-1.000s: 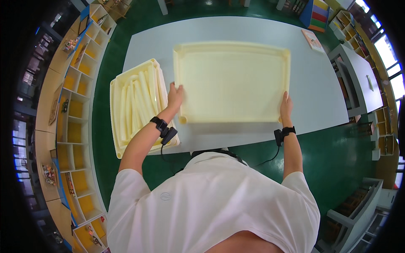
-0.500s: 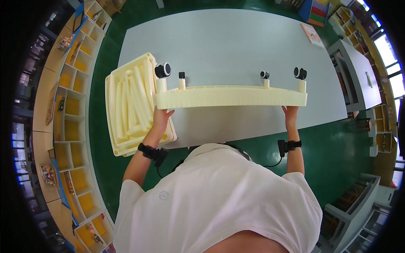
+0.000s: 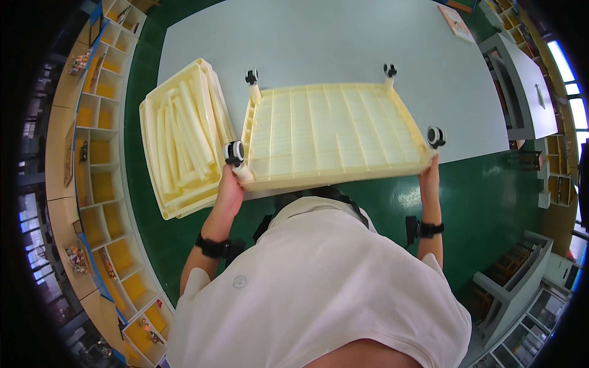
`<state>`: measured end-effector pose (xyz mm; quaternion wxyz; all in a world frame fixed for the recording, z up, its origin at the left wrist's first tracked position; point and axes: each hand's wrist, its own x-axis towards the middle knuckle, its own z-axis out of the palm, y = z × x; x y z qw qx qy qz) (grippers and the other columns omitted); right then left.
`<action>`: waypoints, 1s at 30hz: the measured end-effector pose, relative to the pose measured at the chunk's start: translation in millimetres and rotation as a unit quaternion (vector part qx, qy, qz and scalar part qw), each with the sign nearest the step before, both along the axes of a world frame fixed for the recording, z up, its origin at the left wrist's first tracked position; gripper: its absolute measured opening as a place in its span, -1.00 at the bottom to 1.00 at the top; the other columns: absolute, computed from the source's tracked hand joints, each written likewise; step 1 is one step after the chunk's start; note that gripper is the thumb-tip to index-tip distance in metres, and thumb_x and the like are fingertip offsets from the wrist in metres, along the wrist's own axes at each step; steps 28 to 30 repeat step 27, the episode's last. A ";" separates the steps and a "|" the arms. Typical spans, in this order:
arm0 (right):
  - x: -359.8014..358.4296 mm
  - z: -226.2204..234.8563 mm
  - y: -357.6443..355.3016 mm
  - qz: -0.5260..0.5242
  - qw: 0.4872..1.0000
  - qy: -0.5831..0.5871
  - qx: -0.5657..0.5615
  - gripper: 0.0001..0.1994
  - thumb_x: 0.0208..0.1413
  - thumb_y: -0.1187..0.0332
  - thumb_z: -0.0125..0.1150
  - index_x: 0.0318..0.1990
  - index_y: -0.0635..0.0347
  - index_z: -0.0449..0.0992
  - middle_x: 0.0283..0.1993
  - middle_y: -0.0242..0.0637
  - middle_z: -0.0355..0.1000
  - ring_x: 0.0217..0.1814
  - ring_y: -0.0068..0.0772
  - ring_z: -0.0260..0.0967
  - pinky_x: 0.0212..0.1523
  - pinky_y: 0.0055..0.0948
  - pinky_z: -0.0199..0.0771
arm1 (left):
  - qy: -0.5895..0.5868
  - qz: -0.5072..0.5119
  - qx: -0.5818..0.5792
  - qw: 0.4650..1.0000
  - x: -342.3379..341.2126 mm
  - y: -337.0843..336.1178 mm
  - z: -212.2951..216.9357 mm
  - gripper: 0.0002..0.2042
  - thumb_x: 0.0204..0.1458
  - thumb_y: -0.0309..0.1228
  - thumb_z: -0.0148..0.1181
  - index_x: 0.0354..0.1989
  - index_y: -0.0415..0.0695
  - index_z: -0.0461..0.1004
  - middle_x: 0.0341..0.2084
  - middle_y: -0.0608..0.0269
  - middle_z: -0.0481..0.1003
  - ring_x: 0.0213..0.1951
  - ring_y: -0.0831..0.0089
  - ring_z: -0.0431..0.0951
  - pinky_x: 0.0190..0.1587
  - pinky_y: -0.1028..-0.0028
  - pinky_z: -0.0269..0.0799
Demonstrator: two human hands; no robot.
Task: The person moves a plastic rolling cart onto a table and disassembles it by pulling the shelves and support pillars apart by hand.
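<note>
A cream plastic shelf tray (image 3: 331, 129) is held in front of me over the near part of the table, its ribbed face turned toward me. At each corner a short post carries a black-and-white caster, such as the near-left caster (image 3: 234, 152) and the near-right caster (image 3: 435, 136). My left hand (image 3: 229, 193) grips the near-left corner just below its caster. The near-right corner is in my right hand (image 3: 430, 178). Fingers of both hands are partly hidden by the tray.
Left of the held tray, stacked cream trays (image 3: 172, 208) lie on the table (image 3: 319, 37), with several cream tubes (image 3: 190, 135) inside. A booklet (image 3: 455, 23) rests at the far right. Cubby shelves (image 3: 101, 178) line the left side; a grey cabinet (image 3: 521, 92) stands right.
The held tray has tilted from nearly edge-on, so its ribbed face now shows, and its near edge has come closer to me. Both hands stay on the near corners. The view has shifted slightly.
</note>
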<state>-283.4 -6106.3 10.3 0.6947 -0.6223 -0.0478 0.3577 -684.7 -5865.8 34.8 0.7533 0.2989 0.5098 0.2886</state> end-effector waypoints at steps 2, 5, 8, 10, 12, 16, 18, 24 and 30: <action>7.3 -28.4 13.4 -0.008 0.999 0.000 -0.049 -0.48 0.24 0.03 -0.33 0.17 0.26 0.13 0.17 -0.31 0.18 0.25 -0.44 0.04 0.23 -0.40 -0.06 | -0.007 0.010 -0.007 1.000 4.8 3.7 -26.2 -0.69 0.18 -0.18 -0.29 -0.05 -0.04 0.29 -0.16 0.38 0.37 -0.10 0.50 0.36 0.01 0.45 0.25; 22.1 -80.6 25.0 -0.074 0.992 -0.085 -0.061 -0.46 0.24 0.01 -0.34 0.16 0.29 0.14 0.18 -0.27 0.17 0.23 -0.40 0.06 0.22 -0.42 -0.05 | -0.036 0.021 0.035 0.998 16.5 3.7 -61.5 -0.72 0.18 -0.22 -0.27 -0.10 -0.05 0.33 -0.25 0.40 0.41 -0.18 0.56 0.39 -0.05 0.51 0.29; 46.0 -132.3 6.7 0.008 0.983 -0.172 -0.060 -0.41 0.20 -0.02 -0.32 0.24 0.21 0.01 0.27 -0.23 0.00 0.31 -0.39 -0.10 0.26 -0.40 -0.12 | -0.056 0.012 -0.018 0.998 19.2 8.4 -87.9 -0.76 0.16 -0.23 -0.19 -0.23 -0.07 0.37 -0.37 0.40 0.42 -0.30 0.57 0.42 -0.18 0.51 0.35; 37.2 -150.3 0.4 0.058 0.970 -0.215 -0.103 -0.46 0.19 0.05 -0.26 0.20 0.25 0.08 0.21 -0.17 0.09 0.23 -0.36 0.01 0.19 -0.42 -0.03 | -0.041 0.044 -0.056 0.997 32.9 3.4 -77.6 -0.81 0.11 -0.23 -0.08 -0.33 -0.06 0.36 -0.42 0.38 0.42 -0.36 0.55 0.42 -0.26 0.48 0.36; 26.7 -158.4 -7.0 0.110 0.948 -0.249 -0.165 -0.50 0.17 0.12 -0.20 0.16 0.28 0.15 0.16 -0.10 0.17 0.16 -0.33 0.11 0.13 -0.44 0.05 | -0.001 0.043 -0.058 0.997 32.6 0.0 -85.4 -0.83 0.09 -0.25 -0.06 -0.32 -0.07 0.37 -0.41 0.38 0.42 -0.36 0.55 0.42 -0.27 0.48 0.35; 27.2 -106.9 -13.8 0.073 0.895 -0.420 -0.130 -0.60 0.11 0.30 -0.09 0.06 0.35 0.30 0.03 0.01 0.33 0.03 -0.27 0.30 0.01 -0.46 0.22 | 0.169 -0.041 0.050 0.983 17.9 -8.2 -99.0 -0.69 0.02 -0.33 0.03 -0.06 -0.16 0.31 -0.15 0.19 0.37 -0.14 0.38 0.39 -0.13 0.47 0.31; 35.8 -60.5 -14.7 0.010 0.841 -0.534 -0.087 -0.63 0.03 0.41 -0.09 0.02 0.34 0.35 0.01 -0.01 0.36 0.02 -0.25 0.34 0.01 -0.42 0.26 | 0.280 -0.141 0.119 0.942 11.0 -13.6 -70.5 -0.58 0.00 -0.37 0.02 0.07 -0.21 0.22 0.01 0.06 0.31 -0.01 0.25 0.36 -0.01 0.44 0.28; -17.4 20.1 55.9 0.238 0.787 -0.570 -0.014 -0.65 -0.04 0.52 -0.01 -0.03 0.24 0.39 0.01 -0.15 0.36 0.07 -0.16 0.30 0.07 -0.34 0.26 | 0.339 -0.399 0.429 0.736 7.8 -18.3 -1.4 -0.41 -0.23 -0.69 -0.08 0.11 -0.11 0.19 0.07 -0.01 0.23 0.04 0.15 0.31 -0.02 0.36 0.30; -76.9 -7.2 120.0 0.421 0.735 -0.530 0.035 -0.59 -0.05 0.48 0.08 0.03 0.12 0.33 0.12 -0.12 0.25 0.18 -0.22 0.18 0.15 -0.27 0.18 | 0.475 -0.539 0.291 0.632 20.1 8.7 -8.9 -0.34 -0.25 -0.52 0.06 0.17 -0.05 0.09 0.09 -0.03 0.19 0.09 0.12 0.26 0.05 0.35 0.26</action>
